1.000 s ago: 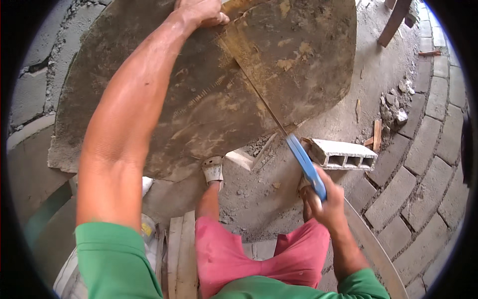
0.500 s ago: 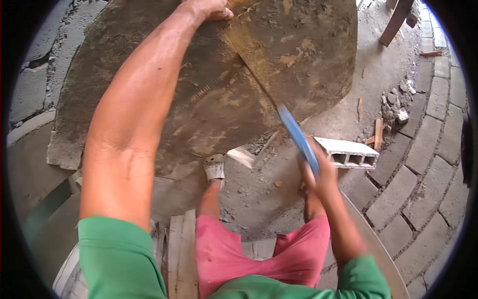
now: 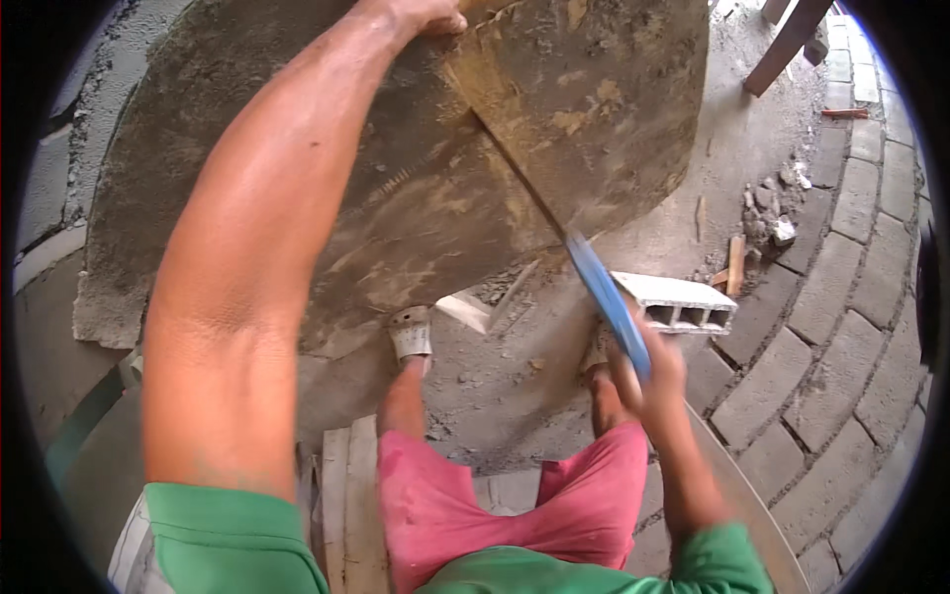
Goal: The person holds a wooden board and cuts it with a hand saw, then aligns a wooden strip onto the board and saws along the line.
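Note:
My right hand (image 3: 648, 376) is closed around the blue handle of a handsaw (image 3: 609, 302), a little blurred by motion. Its thin dark blade slants up and left to a yellowish, dust-covered patch on a large board (image 3: 396, 228). This board is brown, wooden-looking and smeared with dried dirt. My left arm reaches across it to the far side, where my left hand (image 3: 435, 15) presses down with curled fingers beside the dusty patch. The top of the picture cuts that hand off, so anything under its fingers is hidden.
A white hollow block (image 3: 678, 287) lies right of the saw handle. Behind it are a wood scrap (image 3: 735, 265) and rubble (image 3: 777, 208). Grey paving blocks (image 3: 782, 386) curve along the right. A dark wooden post (image 3: 787, 49) stands far right. Pale planks (image 3: 351, 495) lie by my left leg.
My right hand has drawn the handsaw back toward me, down and slightly right. My left hand stays in place on the board. The whole view has shifted slightly.

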Motion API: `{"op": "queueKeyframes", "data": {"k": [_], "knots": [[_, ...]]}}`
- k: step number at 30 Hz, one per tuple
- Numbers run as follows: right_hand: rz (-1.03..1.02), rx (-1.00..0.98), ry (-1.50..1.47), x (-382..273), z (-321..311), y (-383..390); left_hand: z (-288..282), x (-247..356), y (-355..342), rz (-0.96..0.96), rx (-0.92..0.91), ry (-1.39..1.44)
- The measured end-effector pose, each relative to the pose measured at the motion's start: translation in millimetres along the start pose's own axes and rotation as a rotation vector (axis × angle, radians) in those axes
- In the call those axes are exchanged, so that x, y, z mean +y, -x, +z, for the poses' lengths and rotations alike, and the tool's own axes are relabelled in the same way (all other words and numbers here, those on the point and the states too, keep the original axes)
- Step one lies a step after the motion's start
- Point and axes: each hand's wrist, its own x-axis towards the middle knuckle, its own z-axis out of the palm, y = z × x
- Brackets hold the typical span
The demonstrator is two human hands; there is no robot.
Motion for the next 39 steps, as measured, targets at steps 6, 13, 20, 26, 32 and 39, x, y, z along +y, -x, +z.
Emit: {"op": "queueKeyframes", "data": {"k": [6, 13, 20, 26, 32, 39], "knots": [[-0.004, 0.293, -0.089, 83.4, 140.1, -138.4, -5.8, 16.9, -11.7, 0.02, -0.028, 0.1], [0.141, 0.072, -0.088, 10.4, 101.5, -163.6, 34.3, 38.4, 9.7, -0.045, 0.184, -0.044], [0.114, -0.008, -0.107, 35.6, 79.1, -159.9, 17.3, 85.8, -19.7, -0.123, 0.212, 0.281], [0.231, -0.099, -0.212, 36.0, -11.4, 58.1, -2.8, 41.2, 1.9, -0.169, 0.207, 0.242], [0.03, -0.028, -0.175, 42.2, 30.0, -29.5, -3.9, 11.7, 13.0, 0.0, -0.026, 0.032], [0.075, 0.079, -0.127, 33.6, 109.6, -185.2, 3.0, 22.5, 7.9, 0.094, 0.158, -0.007]]}}
